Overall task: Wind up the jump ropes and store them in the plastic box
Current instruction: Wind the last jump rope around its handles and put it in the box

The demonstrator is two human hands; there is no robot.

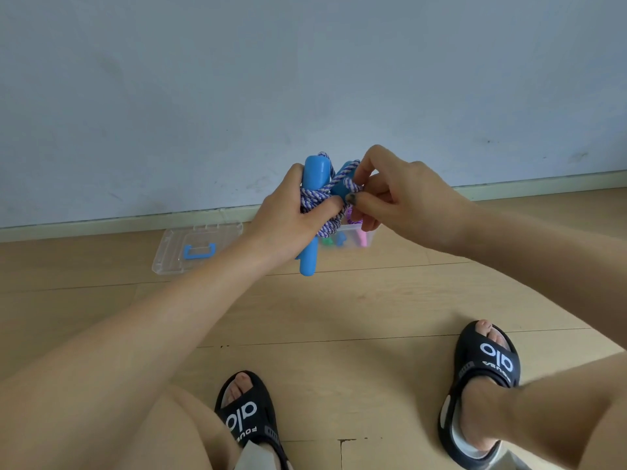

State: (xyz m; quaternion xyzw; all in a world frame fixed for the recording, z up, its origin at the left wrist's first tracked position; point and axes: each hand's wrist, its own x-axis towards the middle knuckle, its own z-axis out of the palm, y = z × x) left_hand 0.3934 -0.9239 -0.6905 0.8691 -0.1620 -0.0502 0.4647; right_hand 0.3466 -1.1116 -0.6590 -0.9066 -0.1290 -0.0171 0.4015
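Jump rope (320, 193) in hand: we hold a blue-and-white braided rope wound around its two blue handles (314, 212), raised in front of us above the plastic box (368, 237), which sits on the wooden floor (339, 307) by the wall (305, 79).

Our left hand (288, 215) grips the bundle, its fingers curled around the handles and the coils so the windings stay tight. Our right hand (390, 195) pinches the loose end of the rope between thumb and fingertips, just right of the handles and touching the coils.

Directly below the bundle, the clear box stands open. We can make out green, blue and pink shapes inside it, probably the handles of other ropes, though our hands hide most of them. Left of the box, its clear lid (198, 247) with a blue carry handle lies flat on the floor. Nearer to us than the box, our feet rest in black sandals (481, 385).

We judge the step to be securing the rope's end. To do it well, we keep the left grip firm so no coil slackens, pull the end snug with the right hand, and tuck it under a tight turn rather than a loose one. We release the pinch only once the tuck holds. If the left hand relaxes first, the coils could spring apart, and the bundle would not fit neatly into the box below.
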